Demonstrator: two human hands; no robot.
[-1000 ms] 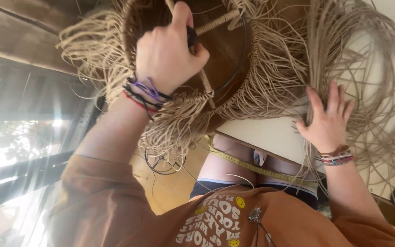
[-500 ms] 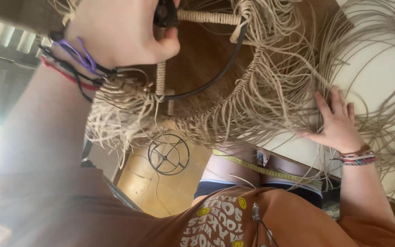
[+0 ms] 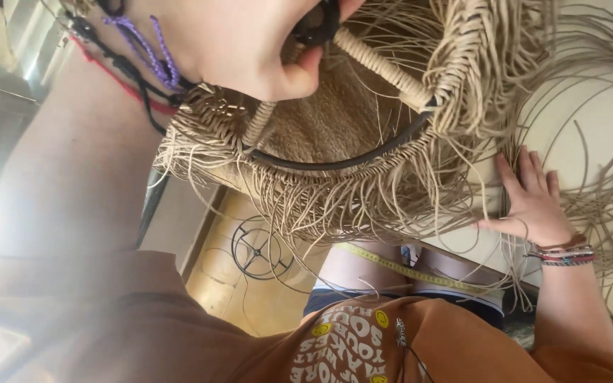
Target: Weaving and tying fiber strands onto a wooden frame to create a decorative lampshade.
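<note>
Many pale, stiff cane strands fringe the round woven basket (image 3: 363, 135). Above its dark rim, the left hand (image 3: 250, 42) clamps a wrapped handle (image 3: 381, 67). Right of the basket, the right hand (image 3: 533, 202) lies spread flat on loose strands (image 3: 604, 142).

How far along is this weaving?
Done: a woven band follows the dark ring, and the wrapped bar is covered. In hand: the left hand grips the top of that bar; the right hand lies flat on loose strands. Left: a fringe of unwoven ends hangs off the band.

Weaving workshop: loose rattan strands (image 3: 590, 142)
</note>
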